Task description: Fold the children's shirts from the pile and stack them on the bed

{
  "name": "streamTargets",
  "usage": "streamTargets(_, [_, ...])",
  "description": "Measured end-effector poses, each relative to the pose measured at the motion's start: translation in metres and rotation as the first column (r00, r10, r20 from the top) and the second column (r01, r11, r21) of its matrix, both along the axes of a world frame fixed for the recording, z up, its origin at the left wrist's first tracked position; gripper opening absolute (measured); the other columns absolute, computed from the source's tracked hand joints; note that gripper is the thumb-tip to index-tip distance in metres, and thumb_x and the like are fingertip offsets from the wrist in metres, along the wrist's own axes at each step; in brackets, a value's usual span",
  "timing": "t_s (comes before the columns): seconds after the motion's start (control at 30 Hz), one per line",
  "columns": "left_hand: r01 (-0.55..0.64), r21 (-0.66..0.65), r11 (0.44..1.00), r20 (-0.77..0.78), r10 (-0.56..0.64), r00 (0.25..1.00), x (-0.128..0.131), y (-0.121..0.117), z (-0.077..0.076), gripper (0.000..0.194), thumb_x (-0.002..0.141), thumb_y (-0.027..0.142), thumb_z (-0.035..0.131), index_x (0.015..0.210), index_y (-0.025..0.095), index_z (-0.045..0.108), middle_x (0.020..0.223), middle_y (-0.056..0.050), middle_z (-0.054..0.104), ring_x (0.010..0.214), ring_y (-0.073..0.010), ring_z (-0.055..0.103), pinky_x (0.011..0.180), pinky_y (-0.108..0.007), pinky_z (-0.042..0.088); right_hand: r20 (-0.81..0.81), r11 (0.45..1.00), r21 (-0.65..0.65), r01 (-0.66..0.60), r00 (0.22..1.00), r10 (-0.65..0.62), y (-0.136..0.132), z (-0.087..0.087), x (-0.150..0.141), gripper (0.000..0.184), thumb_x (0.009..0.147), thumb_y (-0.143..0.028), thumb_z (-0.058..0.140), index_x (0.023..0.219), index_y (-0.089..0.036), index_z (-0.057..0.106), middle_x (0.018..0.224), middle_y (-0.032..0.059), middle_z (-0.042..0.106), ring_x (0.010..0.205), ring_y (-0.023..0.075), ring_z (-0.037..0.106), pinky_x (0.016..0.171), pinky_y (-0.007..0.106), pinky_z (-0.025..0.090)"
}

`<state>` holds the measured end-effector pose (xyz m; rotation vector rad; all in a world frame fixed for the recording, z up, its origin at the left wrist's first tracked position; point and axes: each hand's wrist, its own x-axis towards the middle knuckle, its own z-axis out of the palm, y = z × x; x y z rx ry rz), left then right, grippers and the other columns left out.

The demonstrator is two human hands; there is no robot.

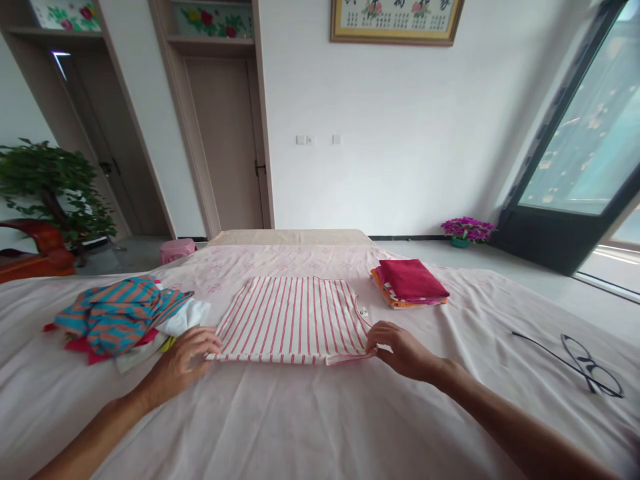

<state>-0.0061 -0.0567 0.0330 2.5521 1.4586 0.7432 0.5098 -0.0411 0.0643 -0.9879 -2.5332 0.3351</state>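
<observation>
A white shirt with red stripes (pixel 295 317) lies spread on the pale pink cloth, its neckline and small label toward the right. My left hand (pixel 193 350) pinches the shirt's near left corner. At the near right corner, close to the neckline, my right hand (pixel 400 350) grips the fabric between thumb and fingers. Between both hands the near edge is slightly raised off the cloth. To the left sits a rumpled heap with a blue and orange striped garment (pixel 117 313) on top. A folded stack topped by a dark red cloth (pixel 413 279) is at the right.
The pale pink cloth (pixel 300 427) covers the wide surface under everything. Black-framed glasses (pixel 583 367) rest at the far right. Beyond the surface are a pink stool (pixel 178 251), a potted plant with purple flowers (pixel 467 230) and a leafy green plant (pixel 50 187).
</observation>
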Motion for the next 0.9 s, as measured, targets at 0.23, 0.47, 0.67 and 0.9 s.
streamTargets(0.23, [-0.036, -0.234, 0.972, -0.060, 0.023, 0.998, 0.014, -0.013, 0.024, 0.036, 0.064, 0.004, 0.035, 0.069, 0.023, 0.066, 0.091, 0.001, 0.070, 0.092, -0.0144, 0.065, 0.089, -0.025, 0.047, 0.054, 0.977, -0.160, 0.140, 0.990, -0.133, 0.014, 0.017, 0.005, 0.034, 0.071, -0.008, 0.047, 0.089, -0.023, 0.071, 0.096, 0.0019, 0.072, 0.090, 0.0182, 0.064, 0.086, 0.030, 0.047])
streamTargets(0.47, [-0.321, -0.121, 0.939, -0.061, 0.316, 0.947, 0.087, 0.096, 0.019, 0.049, 0.090, 0.031, 0.032, 0.130, 0.015, 0.056, 0.136, -0.009, 0.058, 0.129, -0.0193, 0.050, 0.109, -0.030, 0.035, 0.147, 0.903, -0.019, 0.429, 0.895, -0.422, 0.097, 0.006, -0.085, 0.057, 0.097, -0.038, 0.029, 0.148, -0.013, 0.035, 0.152, 0.0135, 0.038, 0.141, 0.0262, 0.030, 0.111, 0.041, 0.027])
streamTargets(0.67, [-0.467, -0.137, 0.874, -0.160, 0.445, 0.881, 0.118, 0.143, -0.030, 0.064, 0.091, 0.050, 0.036, 0.145, 0.017, 0.041, 0.153, -0.017, 0.036, 0.143, -0.0339, 0.027, 0.114, -0.054, 0.020, 0.385, 0.866, -0.016, 0.500, 0.802, -0.456, 0.136, -0.044, -0.121, 0.068, 0.097, -0.054, 0.021, 0.154, -0.017, 0.019, 0.162, 0.0088, 0.013, 0.148, 0.0266, 0.008, 0.117, 0.046, 0.009])
streamTargets(0.9, [-0.666, -0.059, 0.744, -0.343, 0.611, 0.713, 0.058, 0.146, -0.044, 0.063, 0.094, 0.055, 0.023, 0.149, 0.026, 0.034, 0.155, -0.013, 0.033, 0.142, -0.0316, 0.030, 0.112, -0.054, 0.022, 0.460, 0.820, -0.008, 0.572, 0.730, -0.505, 0.154, -0.051, -0.073, 0.068, 0.097, -0.054, 0.013, 0.155, -0.019, 0.013, 0.162, 0.0074, 0.009, 0.148, 0.0234, 0.004, 0.116, 0.050, 0.008])
